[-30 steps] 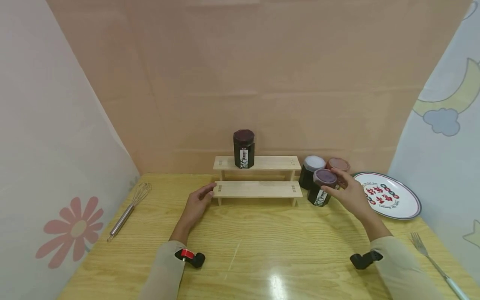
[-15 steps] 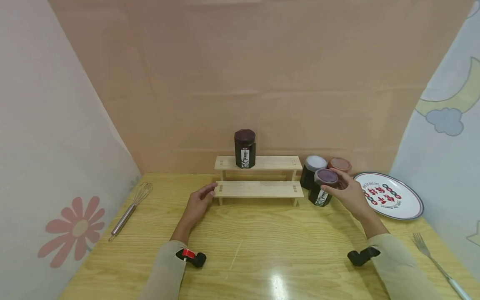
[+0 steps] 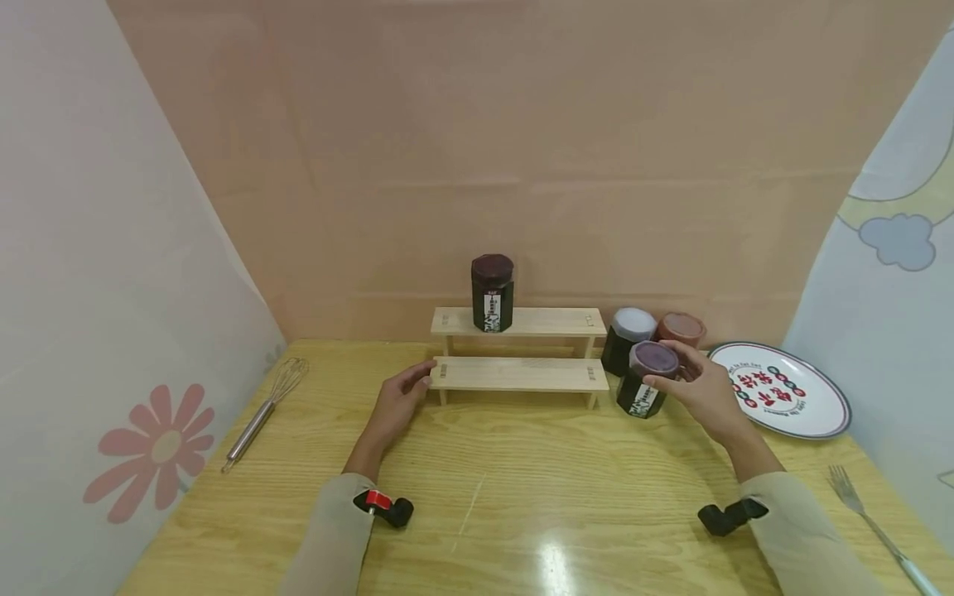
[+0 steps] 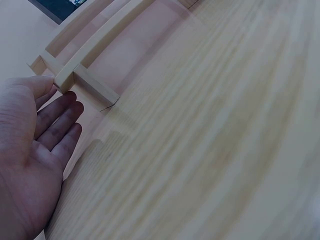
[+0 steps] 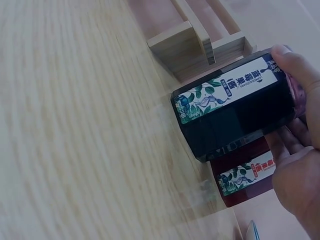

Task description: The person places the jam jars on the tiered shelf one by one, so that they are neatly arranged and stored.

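My left hand is at the left end of a two-step wooden rack. Its thumb and index finger pinch the lower board's corner in the left wrist view, the other fingers loosely bent. The right hand grips a dark, faceted jam jar with a purple lid by its top, right of the rack. Whether its base touches the table cannot be told. Behind it are a white-lidded jar and a red-lidded jar. A dark-red-lidded jar stands on the upper step.
An oval plate with red lettering lies beside the right hand. A fork is at the table's right edge, and a whisk lies at the left. A tan backdrop rises directly behind the rack.
The purple-lidded jar has shifted slightly toward me with the right hand, away from the two jars behind. The left hand stays at the rack. The head view has turned slightly left.
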Motion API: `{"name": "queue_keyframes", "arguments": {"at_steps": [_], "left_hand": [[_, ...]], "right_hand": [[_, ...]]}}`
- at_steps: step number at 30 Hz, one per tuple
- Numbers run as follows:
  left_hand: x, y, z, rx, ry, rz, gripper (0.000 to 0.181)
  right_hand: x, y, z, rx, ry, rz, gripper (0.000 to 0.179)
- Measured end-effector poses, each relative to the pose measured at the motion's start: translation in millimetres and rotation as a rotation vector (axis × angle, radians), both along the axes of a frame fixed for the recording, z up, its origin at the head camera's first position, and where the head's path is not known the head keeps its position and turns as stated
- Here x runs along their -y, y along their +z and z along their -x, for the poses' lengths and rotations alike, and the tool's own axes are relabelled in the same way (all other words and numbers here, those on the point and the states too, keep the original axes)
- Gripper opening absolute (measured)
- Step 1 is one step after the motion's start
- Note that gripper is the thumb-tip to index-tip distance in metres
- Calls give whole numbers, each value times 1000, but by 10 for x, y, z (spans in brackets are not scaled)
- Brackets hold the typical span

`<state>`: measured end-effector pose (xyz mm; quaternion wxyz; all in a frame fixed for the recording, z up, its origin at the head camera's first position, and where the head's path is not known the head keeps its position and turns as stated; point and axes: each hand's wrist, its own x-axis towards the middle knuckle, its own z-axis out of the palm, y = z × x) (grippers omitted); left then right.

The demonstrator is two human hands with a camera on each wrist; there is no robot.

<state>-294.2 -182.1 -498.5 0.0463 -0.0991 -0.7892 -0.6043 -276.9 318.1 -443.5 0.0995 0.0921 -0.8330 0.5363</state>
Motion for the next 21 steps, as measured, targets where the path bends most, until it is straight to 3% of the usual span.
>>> {"name": "queue_keyframes", "arguments": {"at_steps": [7,12,17,21], "left_hand": [[-3,-4,9,0,12,15,36],[-4,6,5,-7,9,23,37],[11,1,3,1,7,17,37],[8,10,8,8,-3,1,37]], "right_hand": [[21,101,-72,7,17,34,66],[49,313,-118,13,23,16,66],[100,542,-57,-8,28,25,65],[129,705,-36,20,28,91,69]]}}
